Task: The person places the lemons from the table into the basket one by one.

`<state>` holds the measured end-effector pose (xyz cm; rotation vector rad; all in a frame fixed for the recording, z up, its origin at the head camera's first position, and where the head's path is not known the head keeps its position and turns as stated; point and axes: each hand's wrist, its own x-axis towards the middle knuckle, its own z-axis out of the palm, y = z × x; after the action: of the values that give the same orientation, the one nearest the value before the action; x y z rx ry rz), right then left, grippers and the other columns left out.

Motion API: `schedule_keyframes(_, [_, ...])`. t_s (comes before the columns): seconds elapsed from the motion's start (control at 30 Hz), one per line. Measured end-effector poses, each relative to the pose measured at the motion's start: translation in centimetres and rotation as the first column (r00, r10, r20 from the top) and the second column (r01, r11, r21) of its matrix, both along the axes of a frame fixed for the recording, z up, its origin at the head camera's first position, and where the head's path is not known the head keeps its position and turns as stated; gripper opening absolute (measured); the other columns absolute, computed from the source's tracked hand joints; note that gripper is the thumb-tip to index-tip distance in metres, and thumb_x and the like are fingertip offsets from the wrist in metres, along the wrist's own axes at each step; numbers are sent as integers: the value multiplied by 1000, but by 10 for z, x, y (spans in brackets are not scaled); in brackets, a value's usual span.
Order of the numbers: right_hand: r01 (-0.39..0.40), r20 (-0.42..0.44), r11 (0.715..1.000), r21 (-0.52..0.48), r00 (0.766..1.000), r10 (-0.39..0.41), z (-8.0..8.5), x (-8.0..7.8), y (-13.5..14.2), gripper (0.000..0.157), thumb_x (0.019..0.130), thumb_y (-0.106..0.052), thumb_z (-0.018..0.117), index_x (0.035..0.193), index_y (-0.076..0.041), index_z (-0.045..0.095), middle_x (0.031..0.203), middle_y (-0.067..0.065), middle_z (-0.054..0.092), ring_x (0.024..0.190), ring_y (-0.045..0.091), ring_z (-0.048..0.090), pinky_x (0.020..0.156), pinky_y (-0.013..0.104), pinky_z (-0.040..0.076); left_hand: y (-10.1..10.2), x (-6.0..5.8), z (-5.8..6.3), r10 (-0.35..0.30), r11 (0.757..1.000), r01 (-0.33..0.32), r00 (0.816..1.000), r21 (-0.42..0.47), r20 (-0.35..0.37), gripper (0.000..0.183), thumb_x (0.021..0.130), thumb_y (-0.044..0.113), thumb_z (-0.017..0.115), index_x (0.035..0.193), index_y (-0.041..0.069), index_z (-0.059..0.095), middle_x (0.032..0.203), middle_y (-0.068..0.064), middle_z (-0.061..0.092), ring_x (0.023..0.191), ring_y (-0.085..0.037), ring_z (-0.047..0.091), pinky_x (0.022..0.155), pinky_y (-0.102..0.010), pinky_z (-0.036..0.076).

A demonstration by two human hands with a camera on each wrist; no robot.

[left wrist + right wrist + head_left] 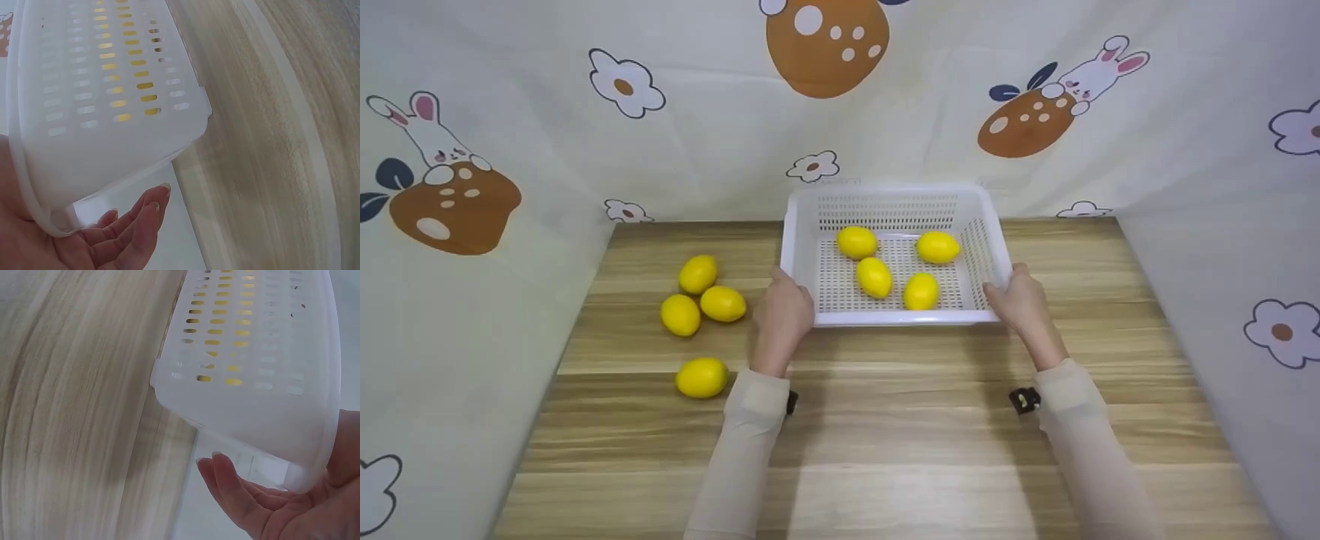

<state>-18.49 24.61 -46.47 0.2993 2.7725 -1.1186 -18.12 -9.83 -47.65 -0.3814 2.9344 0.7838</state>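
A white plastic basket point(907, 318) with slotted walls and floor stands at the far side of the table, several yellow lemons point(874, 277) lying inside it. My left hand point(784, 307) grips the rim at its near left corner; in the left wrist view, the fingers point(147, 225) reach beneath the rim, outside the wall. At the near right corner my right hand point(1021, 304) holds the rim, thumb on top. Its fingers point(225, 481) extend below the rim in the right wrist view. Yellow shows through the slots in both wrist views.
Left of the basket, three lemons point(723, 304) lie in a cluster on the wooden table point(900, 420), with another lemon point(702, 377) nearer me. A patterned curtain point(712, 150) hangs behind the table and along both sides, close to the basket's back rim.
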Motion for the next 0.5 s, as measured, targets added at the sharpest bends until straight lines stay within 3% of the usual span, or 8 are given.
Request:
schedule_keyframes(0.17, [-19,43,999,27,999,18,1,-3,-2,63,106,-19,48,146,26,30,133,48,53,119,55,60,99,59,54,-2,-1,1,-4,1000,5,999,-12,39,58,110,24,42,152,-15,32,112,-29,72,94,-38,73,78,-52,59])
schedule_keyframes(0.33, [-5,-11,998,57,1000,6,-2,-3,-2,53,106,-16,43,136,27,39,121,46,58,103,49,62,89,59,55,-2,-1,1,-12,999,14,999,-39,37,60,110,27,41,152,-14,35,118,-28,70,101,-40,72,84,-55,58])
schedule_keyframes(0.5, [27,-63,998,60,998,-23,-7,-2,-4,43,106,-14,43,126,24,47,102,34,61,88,40,61,75,51,55,-4,1,3,-21,997,21,1000,-76,3,56,112,31,37,147,-13,42,117,-28,69,101,-44,72,83,-57,59])
